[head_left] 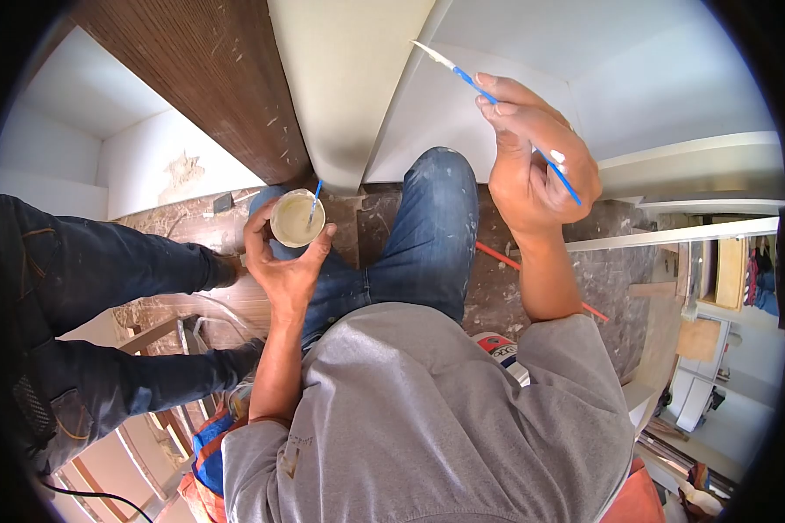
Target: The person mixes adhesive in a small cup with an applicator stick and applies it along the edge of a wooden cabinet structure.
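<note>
My left hand (281,272) is wrapped round a small round cup (297,218) of pale cream paint or filler, held over my left knee. A second thin blue-handled brush (315,202) stands in the cup, leaning on its rim. Raised at the right, my right hand (541,161) pinches a slim blue paintbrush (462,76) between its fingers. White stuff coats that brush's tip, which is at the edge of a cream panel (344,78); whether it touches the panel I cannot tell. A white smear shows on a finger of my right hand.
A dark wood-grain panel (209,78) stands left of the cream one. Another person's jeans-clad legs (113,261) are close on my left. A red rod (497,254) lies on the stained floor, and a bucket (500,347) sits beside my right hip. White shelving edges (672,237) are at right.
</note>
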{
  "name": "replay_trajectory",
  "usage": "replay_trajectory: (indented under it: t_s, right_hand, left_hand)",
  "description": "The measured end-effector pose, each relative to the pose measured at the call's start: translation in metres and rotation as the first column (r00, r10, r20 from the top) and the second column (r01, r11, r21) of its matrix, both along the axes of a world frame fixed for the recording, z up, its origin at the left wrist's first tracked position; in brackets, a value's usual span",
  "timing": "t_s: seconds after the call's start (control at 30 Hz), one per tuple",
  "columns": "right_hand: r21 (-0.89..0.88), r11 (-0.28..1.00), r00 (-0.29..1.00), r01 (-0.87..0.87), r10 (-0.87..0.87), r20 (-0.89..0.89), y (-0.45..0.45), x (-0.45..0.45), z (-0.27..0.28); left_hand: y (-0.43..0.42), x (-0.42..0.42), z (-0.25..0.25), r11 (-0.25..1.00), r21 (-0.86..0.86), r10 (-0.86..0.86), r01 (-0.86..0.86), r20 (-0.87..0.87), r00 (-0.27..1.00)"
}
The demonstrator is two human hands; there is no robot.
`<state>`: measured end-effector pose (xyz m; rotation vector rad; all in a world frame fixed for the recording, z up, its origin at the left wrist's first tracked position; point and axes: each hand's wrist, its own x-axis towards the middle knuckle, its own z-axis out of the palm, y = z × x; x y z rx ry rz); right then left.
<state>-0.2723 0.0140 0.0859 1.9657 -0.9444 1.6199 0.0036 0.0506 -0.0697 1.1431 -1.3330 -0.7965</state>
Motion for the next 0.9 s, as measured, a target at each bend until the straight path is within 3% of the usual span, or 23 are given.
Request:
replay_trajectory:
  t_s: [0.27, 0.43, 0.67, 0.9]
  right_hand:
    - [0.165, 0.986, 0.995, 0.028, -0.011, -0.102, 0.010, 0.008, -0.013]
    - [0.001, 1.000, 0.997, 0.029, -0.029, -0.068, -0.005, 0.006, -0.004]
    - [0.090, 0.996, 0.993, 0.024, -0.014, -0.119, 0.007, 0.008, -0.013]
    - [-0.010, 0.998, 0.995, 0.068, -0.068, -0.071, 0.002, 0.005, -0.001]
  left_hand:
    - [-0.001, 0.002, -0.004, 1.000, 0.014, 0.003, -0.003, 0.003, 1.000]
    - [-0.002, 0.002, -0.003, 1.000, 0.005, 0.002, -0.002, 0.016, 1.000]
    - [0.000, 0.004, -0.006, 1.000, 0.021, -0.003, 0.003, -0.017, 1.000]
    - [-0.001, 0.003, -0.007, 1.000, -0.002, -0.018, 0.018, -0.031, 0.999]
